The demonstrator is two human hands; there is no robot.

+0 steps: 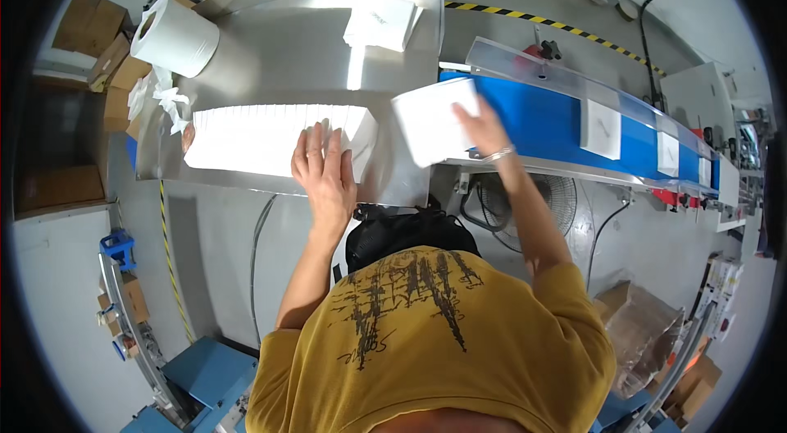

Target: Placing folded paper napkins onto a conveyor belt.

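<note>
We see left hand (325, 173) flat, fingers spread, pressing row of white packs (262, 140) on steel table (287, 47). Right hand (479, 128) grasps white pack (430, 128) beside blue conveyor (549, 125).

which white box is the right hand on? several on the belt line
The white box at the near end of the blue conveyor, under the right hand. The other boxes sit farther along the belt, untouched.

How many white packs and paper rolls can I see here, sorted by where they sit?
Long row of white packs on the steel table: 1
Loose white pack on the table: 1
White pack under the right hand: 1
White packs on the blue belt: 3
Paper roll: 1
Total: 7
</note>
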